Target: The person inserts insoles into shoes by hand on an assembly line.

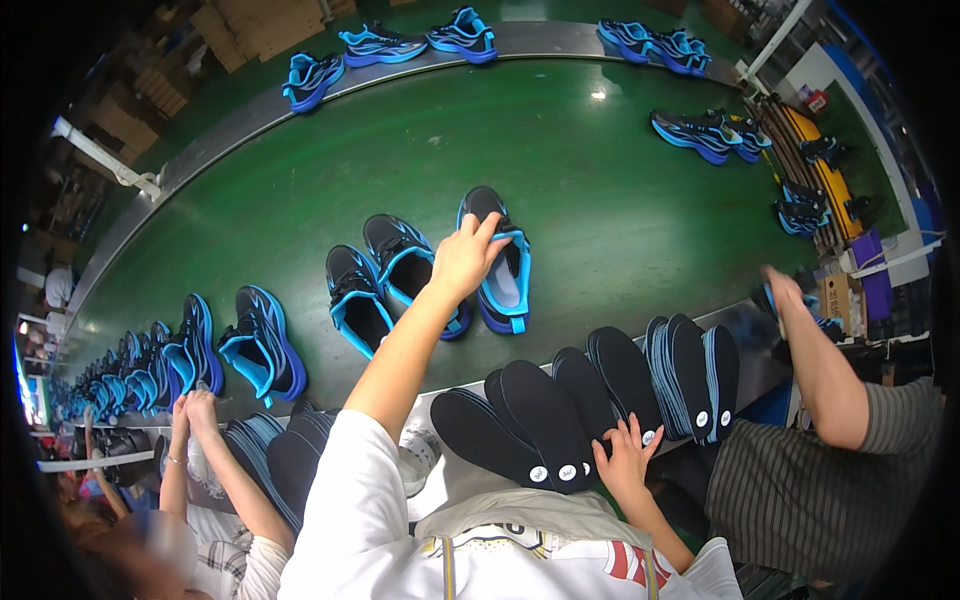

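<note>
My left hand (463, 262) reaches forward onto a black-and-blue sneaker (516, 290), its fingers bent over the tongue and collar. The toe of this sneaker points away from me, and a grey inside shows through its opening. Two more sneakers of the same kind, a middle one (408, 268) and a left one (352, 290), stand just left of it. Close to my body, my right hand (626, 458) lies with fingers spread on the heel ends of black insoles (620, 375). Several overlapping insoles (530, 410) with round white labels fan out beside it.
A green conveyor belt (570, 150) runs across, with sneakers (380, 45) on its far metal ledge. A co-worker's hands (200, 412) are near a sneaker at left. At right, another person's arm (820, 370) reaches in. Thin blue-edged insoles (660, 370) are stacked along the near edge.
</note>
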{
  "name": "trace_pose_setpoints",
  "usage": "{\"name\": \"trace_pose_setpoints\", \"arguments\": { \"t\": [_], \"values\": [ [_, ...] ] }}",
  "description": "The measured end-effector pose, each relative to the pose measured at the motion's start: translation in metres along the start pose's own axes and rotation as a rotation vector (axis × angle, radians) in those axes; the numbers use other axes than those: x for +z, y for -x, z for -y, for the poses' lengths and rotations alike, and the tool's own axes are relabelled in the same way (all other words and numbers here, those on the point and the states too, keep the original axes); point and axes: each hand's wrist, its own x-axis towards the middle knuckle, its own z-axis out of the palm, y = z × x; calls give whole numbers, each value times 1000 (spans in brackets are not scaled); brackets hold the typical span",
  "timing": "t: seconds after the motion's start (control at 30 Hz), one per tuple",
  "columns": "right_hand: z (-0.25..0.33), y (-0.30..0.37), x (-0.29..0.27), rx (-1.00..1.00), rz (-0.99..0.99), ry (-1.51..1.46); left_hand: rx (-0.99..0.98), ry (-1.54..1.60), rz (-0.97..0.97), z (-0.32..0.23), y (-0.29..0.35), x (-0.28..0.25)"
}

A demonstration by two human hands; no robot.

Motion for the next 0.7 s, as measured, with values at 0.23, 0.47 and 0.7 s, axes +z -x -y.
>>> {"name": "trace_pose_setpoints", "arguments": {
  "t": [0.23, 0.47, 0.7],
  "values": [
    [-5, 11, -13, -133, 31, 28, -248, 303, -19, 3, -5, 4],
    [-25, 3, 1, 45, 21, -286, -539, 832, 72, -10, -1, 16],
    [-33, -22, -49, -9, 152, 3, -542, 844, 35, -13, 5, 19]
  ]
}}
